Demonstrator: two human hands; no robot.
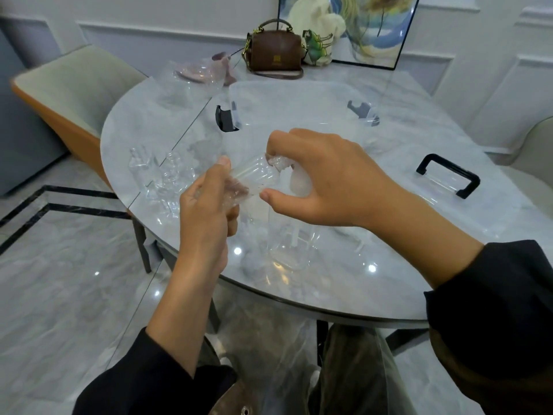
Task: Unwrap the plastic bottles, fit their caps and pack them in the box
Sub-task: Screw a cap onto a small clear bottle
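We see the left hand (206, 211) curled round the lower end of a clear plastic bottle (254, 178), held tilted in the air above the marble counter (389, 265) with its neck up and to the right; crinkled clear wrap (236, 190) is bunched between that hand's fingers and the bottle; the right hand (323, 181) reaches over from the other side, its fingertips pinching at the bottle's neck, its thumb stretched out under the bottle's body; something whitish sits beneath that palm (we cannot tell what it is). Behind the hands stands the clear box (287, 88), open, with a black latch (226, 119) on its left end; a black handle (449, 175) on a clear lid lies to the right on the counter; a cluster of more clear bottles (155, 175) stands left of the hands; one more clear bottle (290, 250) sits nearer the counter's front edge; at the far end we make out a brown handbag (275, 50) and a framed picture (374, 31) against the wall.
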